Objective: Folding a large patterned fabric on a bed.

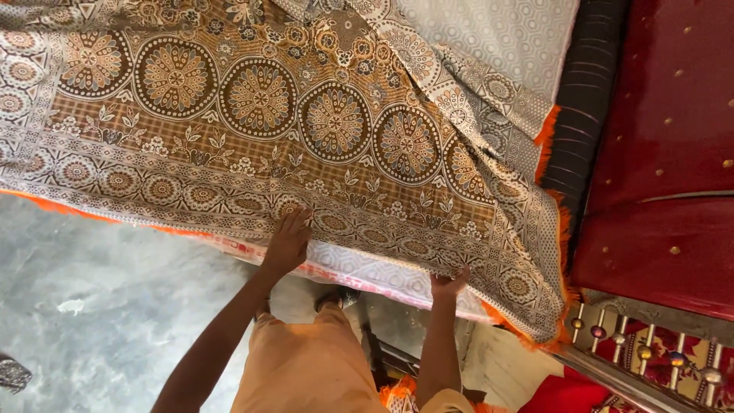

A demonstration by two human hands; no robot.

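A large brown and cream bedspread point(252, 115) with round floral medallions and an orange fringe lies spread over a bed. My left hand point(288, 241) rests flat on its patterned border near the bed's edge, fingers apart. My right hand point(449, 284) is curled around the hanging lower edge of the same bedspread, fingers tucked under the cloth. Beneath the edge a white patterned sheet point(375, 271) with a pink trim shows.
A red padded headboard point(665, 138) with gold studs stands at the right, with a dark striped bolster point(585, 92) beside it. A metal rail with beads point(650, 356) runs at the lower right. Grey concrete floor point(99, 306) lies at the left.
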